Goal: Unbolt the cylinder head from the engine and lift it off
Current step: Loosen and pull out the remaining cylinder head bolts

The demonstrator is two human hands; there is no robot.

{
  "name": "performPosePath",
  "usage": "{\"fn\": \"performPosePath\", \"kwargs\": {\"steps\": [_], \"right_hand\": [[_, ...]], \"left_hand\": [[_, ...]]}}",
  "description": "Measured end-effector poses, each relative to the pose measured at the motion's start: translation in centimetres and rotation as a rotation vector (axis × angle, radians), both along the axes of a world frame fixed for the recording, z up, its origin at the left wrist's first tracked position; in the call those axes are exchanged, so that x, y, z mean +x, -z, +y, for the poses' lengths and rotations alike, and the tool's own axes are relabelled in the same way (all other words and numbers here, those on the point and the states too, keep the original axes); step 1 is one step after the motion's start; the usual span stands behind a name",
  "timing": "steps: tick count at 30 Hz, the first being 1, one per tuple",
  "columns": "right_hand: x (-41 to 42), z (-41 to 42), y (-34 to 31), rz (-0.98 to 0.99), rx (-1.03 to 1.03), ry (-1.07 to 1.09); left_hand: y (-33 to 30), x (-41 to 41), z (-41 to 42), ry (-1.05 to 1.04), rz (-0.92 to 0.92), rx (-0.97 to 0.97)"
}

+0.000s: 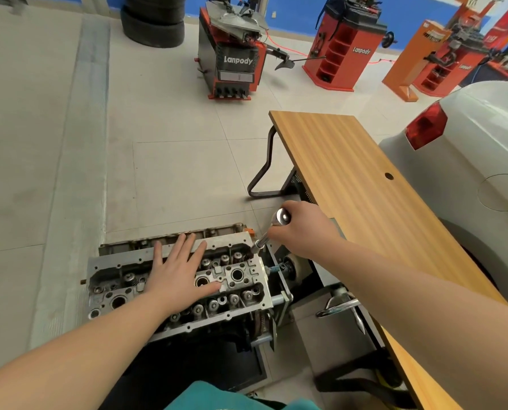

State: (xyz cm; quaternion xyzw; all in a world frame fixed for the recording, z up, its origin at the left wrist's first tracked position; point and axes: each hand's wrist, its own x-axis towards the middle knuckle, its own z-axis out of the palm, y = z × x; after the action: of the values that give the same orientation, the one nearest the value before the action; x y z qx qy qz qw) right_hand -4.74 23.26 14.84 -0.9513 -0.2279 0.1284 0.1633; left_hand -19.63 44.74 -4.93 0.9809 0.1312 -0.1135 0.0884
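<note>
My left grip (pixel 179 275) lies flat, fingers spread straight, pressing on top of the cylinder head (pixel 241 279), which sits bolted on the engine (pixel 247 329) on the floor just beside the near left edge of the desk (pixel 365 179). My right grip (pixel 301 229) is clamped round the ratchet wrench (pixel 269 230), its shaft angled down into the head's far right corner.

A tiled floor (pixel 173 173) fills the frame. At lower centre stands the engine (pixel 176 291); right of centre a wooden table (pixel 350 179); tyres (pixel 153 23) at upper left.
</note>
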Motion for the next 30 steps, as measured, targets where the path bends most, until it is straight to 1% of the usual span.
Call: {"fn": "performPosePath", "kwargs": {"steps": [7, 11, 13, 15, 17, 19, 20, 21, 23, 24, 26, 28, 30], "right_hand": [[0.2, 0.9, -1.1, 0.012, -0.087, -0.015], [0.4, 2.8, -0.5, 0.037, -0.179, -0.044], [0.2, 3.7, -0.2, 0.09, -0.166, -0.011], [-0.1, 4.1, 0.1, 0.115, -0.106, 0.043], [-0.8, 3.9, 0.9, 0.05, -0.067, 0.072], [-1.4, 3.5, 1.7, -0.099, -0.087, 0.058], [-1.5, 3.4, 2.0, -0.182, -0.113, 0.028], [-1.3, 3.2, 2.2, -0.245, -0.137, -0.007], [-0.4, 2.8, 2.0, -0.279, -0.162, -0.055], [0.2, 2.5, 1.8, -0.268, -0.167, -0.066], [1.1, 1.9, 1.6, -0.247, -0.159, -0.084], [1.3, 1.5, 1.7, -0.235, -0.137, -0.114], [1.2, 1.4, 1.9, -0.224, -0.117, -0.14]], "left_hand": [[0.2, -0.1, -0.2, 0.003, -0.023, 0.023], [0.5, -0.3, -0.1, 0.003, -0.013, 0.018], [0.5, -0.2, -0.1, -0.005, 0.004, 0.014], [0.3, -0.2, -0.2, -0.019, 0.027, 0.003], [-0.9, -0.1, -0.7, -0.047, -0.004, -0.062], [-3.2, 1.2, -1.9, -0.033, -0.15, -0.214], [-4.7, 2.4, -2.7, -0.016, -0.239, -0.341], [-6.5, 4.0, -3.5, -0.021, -0.291, -0.524], [-10.1, 7.2, -5.2, -0.094, -0.252, -0.957], [-11.1, 8.6, -5.9, -0.116, -0.218, -1.099], [-11.4, 10.4, -6.5, -0.099, -0.147, -1.253], [-10.5, 10.8, -6.4, -0.055, -0.081, -1.324], [-9.9, 10.7, -6.5, -0.067, -0.069, -1.377]]}}
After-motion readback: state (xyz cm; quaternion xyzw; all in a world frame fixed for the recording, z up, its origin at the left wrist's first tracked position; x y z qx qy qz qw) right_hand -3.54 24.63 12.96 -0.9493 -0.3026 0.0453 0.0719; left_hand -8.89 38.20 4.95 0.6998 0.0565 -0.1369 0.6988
